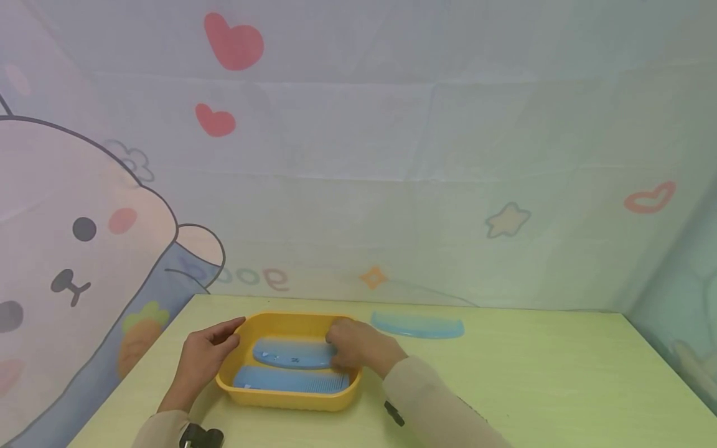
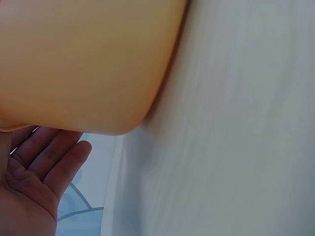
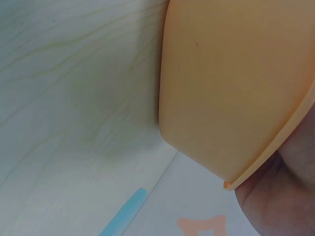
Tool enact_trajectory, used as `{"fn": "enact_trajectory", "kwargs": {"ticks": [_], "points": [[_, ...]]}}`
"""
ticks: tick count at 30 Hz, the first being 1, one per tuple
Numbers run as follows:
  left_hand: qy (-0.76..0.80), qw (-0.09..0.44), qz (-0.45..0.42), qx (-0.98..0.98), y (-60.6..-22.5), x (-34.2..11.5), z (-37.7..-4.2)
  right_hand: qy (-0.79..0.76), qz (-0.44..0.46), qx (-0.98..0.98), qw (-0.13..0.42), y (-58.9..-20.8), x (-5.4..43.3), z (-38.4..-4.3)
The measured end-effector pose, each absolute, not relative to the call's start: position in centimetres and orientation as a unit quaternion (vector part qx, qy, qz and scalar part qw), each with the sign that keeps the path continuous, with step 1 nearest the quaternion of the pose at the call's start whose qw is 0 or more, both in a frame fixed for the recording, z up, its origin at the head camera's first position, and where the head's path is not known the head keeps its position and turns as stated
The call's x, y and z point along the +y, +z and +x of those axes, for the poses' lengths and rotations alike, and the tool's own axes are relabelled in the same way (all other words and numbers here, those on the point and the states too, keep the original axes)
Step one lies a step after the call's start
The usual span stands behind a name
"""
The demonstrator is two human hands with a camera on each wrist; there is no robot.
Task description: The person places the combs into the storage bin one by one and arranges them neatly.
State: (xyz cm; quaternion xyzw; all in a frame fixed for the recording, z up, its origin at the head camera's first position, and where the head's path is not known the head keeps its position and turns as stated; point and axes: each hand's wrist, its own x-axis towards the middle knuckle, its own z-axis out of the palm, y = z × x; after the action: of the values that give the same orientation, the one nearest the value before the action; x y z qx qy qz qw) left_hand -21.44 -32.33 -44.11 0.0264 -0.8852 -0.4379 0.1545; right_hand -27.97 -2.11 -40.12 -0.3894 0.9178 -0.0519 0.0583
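Observation:
In the head view a yellow plastic basket [image 1: 291, 401] sits on the table with two blue combs inside. The nearer comb [image 1: 285, 379] lies along the front wall, its teeth showing at the right. Behind it is a second comb [image 1: 294, 356] with a curved back; my right hand [image 1: 358, 345] reaches over the basket's right rim and holds its right end, fingertips partly hidden. My left hand [image 1: 207, 351] is at the left rim, thumb and forefinger by the edge. In the left wrist view, fingers [image 2: 64, 162] extend loosely outside the basket wall [image 2: 88, 64].
A translucent blue comb [image 1: 417, 326] lies at the back of the table, right of the basket; its end also shows in the right wrist view. A patterned curtain [image 1: 347, 155] hangs behind the table's back edge. Pale wood-grain tabletop [image 1: 560, 379] extends to the right.

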Motion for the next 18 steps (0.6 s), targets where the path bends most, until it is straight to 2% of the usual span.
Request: {"fn": "enact_trajectory", "kwargs": {"ticks": [12, 18], "points": [[-0.443, 0.152, 0.029, -0.883, -43.95, -32.20, -21.43, -0.051, -0.385, 0.920, 0.058, -40.29, -2.12, -28.07], [-0.436, 0.155, 0.028, -0.886, -44.00, -32.28, -21.38, -0.081, -0.411, 0.907, 0.041, -40.64, -1.91, -28.32]]}}
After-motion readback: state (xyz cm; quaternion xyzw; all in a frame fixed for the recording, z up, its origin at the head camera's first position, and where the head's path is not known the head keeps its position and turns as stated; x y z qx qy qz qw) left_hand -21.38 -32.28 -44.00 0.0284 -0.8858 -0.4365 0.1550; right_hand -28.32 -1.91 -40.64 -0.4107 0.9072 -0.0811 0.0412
